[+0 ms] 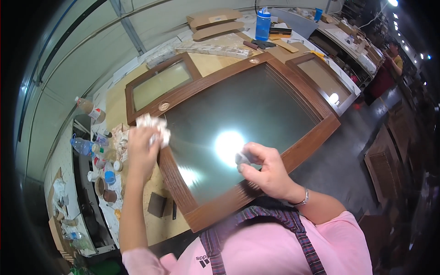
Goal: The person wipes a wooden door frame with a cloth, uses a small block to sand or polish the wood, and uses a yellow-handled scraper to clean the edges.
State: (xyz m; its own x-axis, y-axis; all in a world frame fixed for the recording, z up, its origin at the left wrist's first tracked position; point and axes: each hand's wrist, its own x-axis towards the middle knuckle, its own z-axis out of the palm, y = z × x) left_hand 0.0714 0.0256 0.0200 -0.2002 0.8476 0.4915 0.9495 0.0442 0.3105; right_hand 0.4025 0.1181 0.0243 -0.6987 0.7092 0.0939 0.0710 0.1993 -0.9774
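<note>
A large brown wooden frame with a dark glass pane lies tilted across the bench before me, a bright light mirrored in it. At the frame's left edge, my left hand is closed on a crumpled whitish rag, slightly blurred. My right hand is over the near right part of the glass. Its thumb and forefinger pinch a small dark grey piece, mostly covered by the fingers, whose kind I cannot make out. Whether that piece touches the glass is unclear.
Smaller framed panes lie behind left and at the right. Plastic bottles and jars crowd the left side. A dark sanding-pad-like square lies near the frame. Behind stand a blue bottle and cardboard. Another person stands far right.
</note>
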